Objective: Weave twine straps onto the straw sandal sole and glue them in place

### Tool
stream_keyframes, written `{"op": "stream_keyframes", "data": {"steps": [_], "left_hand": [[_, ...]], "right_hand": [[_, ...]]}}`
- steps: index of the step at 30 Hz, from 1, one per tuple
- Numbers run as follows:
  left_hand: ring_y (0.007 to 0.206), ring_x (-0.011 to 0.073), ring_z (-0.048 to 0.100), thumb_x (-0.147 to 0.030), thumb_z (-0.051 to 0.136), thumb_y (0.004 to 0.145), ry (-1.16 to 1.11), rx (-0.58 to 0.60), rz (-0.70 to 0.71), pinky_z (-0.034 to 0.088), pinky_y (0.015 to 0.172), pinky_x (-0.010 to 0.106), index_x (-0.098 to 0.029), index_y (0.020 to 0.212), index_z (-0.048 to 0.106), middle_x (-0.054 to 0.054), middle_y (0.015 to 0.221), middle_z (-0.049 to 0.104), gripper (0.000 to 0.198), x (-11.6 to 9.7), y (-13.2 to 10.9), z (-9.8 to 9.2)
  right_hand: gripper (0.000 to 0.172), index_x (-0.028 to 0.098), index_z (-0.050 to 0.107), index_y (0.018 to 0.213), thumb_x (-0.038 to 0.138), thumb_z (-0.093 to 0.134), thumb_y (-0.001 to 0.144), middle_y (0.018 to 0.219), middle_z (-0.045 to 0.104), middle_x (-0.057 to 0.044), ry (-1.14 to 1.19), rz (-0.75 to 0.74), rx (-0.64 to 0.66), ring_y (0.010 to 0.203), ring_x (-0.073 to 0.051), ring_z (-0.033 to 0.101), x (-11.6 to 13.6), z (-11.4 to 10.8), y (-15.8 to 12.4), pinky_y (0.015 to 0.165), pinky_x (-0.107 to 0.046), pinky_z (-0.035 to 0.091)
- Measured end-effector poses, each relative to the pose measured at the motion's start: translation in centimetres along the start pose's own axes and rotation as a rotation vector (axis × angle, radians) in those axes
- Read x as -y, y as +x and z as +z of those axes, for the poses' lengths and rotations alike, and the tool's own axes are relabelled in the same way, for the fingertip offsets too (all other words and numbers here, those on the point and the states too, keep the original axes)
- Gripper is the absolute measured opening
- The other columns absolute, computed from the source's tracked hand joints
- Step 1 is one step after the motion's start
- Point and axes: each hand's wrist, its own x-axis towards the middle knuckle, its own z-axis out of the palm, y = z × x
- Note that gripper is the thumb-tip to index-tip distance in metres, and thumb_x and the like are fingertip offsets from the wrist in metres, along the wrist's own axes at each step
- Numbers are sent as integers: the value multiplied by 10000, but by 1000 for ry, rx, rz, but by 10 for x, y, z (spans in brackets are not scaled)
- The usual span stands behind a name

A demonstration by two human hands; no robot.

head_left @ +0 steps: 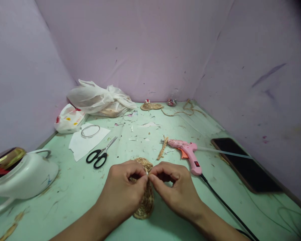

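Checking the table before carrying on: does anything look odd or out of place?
The glue gun lies on its side, its nozzle overlapping the braid in view; odd, since it may be hot. Scraps also litter the table.

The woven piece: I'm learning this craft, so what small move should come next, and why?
Perhaps press the tiny white bit onto the woven piece: the left hand and right hand meet at that bit, over the woven piece.
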Motion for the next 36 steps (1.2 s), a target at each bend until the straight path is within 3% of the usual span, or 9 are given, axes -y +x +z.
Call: {"op": "stream_keyframes", "data": {"steps": [5, 13, 21, 26, 31, 36], "left_hand": [[562, 122, 535, -139, 517, 668, -6, 62, -32, 418, 514, 216, -155, 498, 549, 18, 595, 595, 174, -1, -2, -3], [576, 117, 529, -108, 480, 673, 1, 115, -43, 414, 550, 223, -161, 500, 511, 5, 597, 577, 184, 0, 0, -4], [565, 118, 524, -121, 463, 686, 43, -10, 28, 402, 504, 217, -150, 563, 566, 22, 632, 589, 163, 2, -4, 3], [538, 101, 498, -118, 463, 681, 20, -61, 66, 387, 480, 199, -147, 540, 549, 21, 626, 588, 168, 5, -4, 7], [540, 95, 504, -108, 471, 657, -41, -60, 26, 395, 482, 183, -147, 521, 544, 14, 616, 585, 159, 3, -1, 6], [608, 123, 551, -151, 507, 679, -74, -18, -65, 429, 544, 205, -144, 560, 604, 36, 663, 619, 154, 1, 0, 3]], "right_hand": [[127, 125, 643, 650, 90, 539, 714, 568, 613, -18, -26, -111, 63, 505, -93, 551, 1, -2, -2, 493, -184, 446], [141, 132, 629, 656, 86, 519, 730, 567, 599, -9, -48, -116, 78, 505, -91, 528, 0, -1, -2, 491, -188, 425], [132, 133, 633, 652, 84, 528, 716, 569, 619, -16, -43, -126, 25, 502, -92, 547, 0, 3, -4, 503, -183, 440], [110, 146, 609, 592, 132, 538, 674, 530, 600, -3, 7, 90, -47, 453, -90, 517, 1, 9, -3, 428, -178, 411], [105, 143, 605, 596, 192, 545, 667, 521, 566, 14, 163, 379, 41, 463, -81, 481, 3, 7, 4, 431, -177, 380], [104, 136, 611, 579, 218, 581, 636, 518, 553, 19, 268, 533, 46, 488, -78, 459, 6, 4, 8, 465, -187, 363]]}}
